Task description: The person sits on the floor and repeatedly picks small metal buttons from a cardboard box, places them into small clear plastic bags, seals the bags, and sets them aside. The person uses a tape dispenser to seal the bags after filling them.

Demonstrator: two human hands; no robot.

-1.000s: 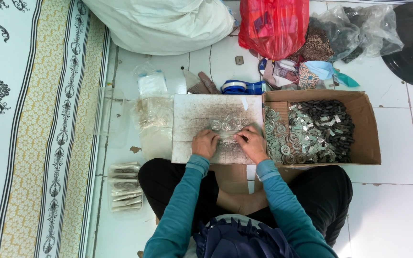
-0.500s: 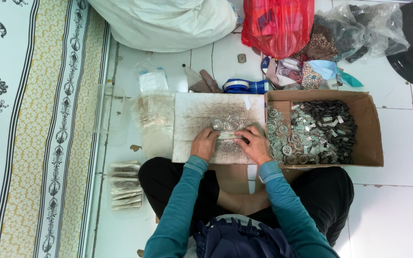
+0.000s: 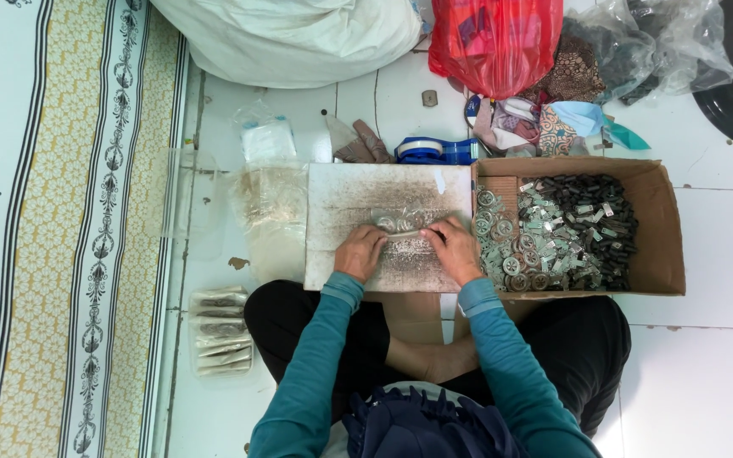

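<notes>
I sit cross-legged on the tiled floor with a worn white board (image 3: 366,191) in front of me. On it lies a small clear plastic bag (image 3: 407,223) with round metal pieces inside. My left hand (image 3: 360,251) presses on the bag's near left end. My right hand (image 3: 454,248) pinches its near right end. Both hands touch the bag, fingers curled on it. A brown cardboard box (image 3: 665,254) to the right holds several small metal and dark parts.
A stack of filled clear bags (image 3: 221,331) lies at my left knee. Empty clear bags (image 3: 269,208) lie left of the board. A blue tape roll (image 3: 434,151), a red bag (image 3: 495,38), a white sack (image 3: 290,34) and cloth bundles sit behind. A patterned mat (image 3: 61,229) runs along the left.
Both hands stay on the small bag, shifting only slightly along it. The view has drifted a little.
</notes>
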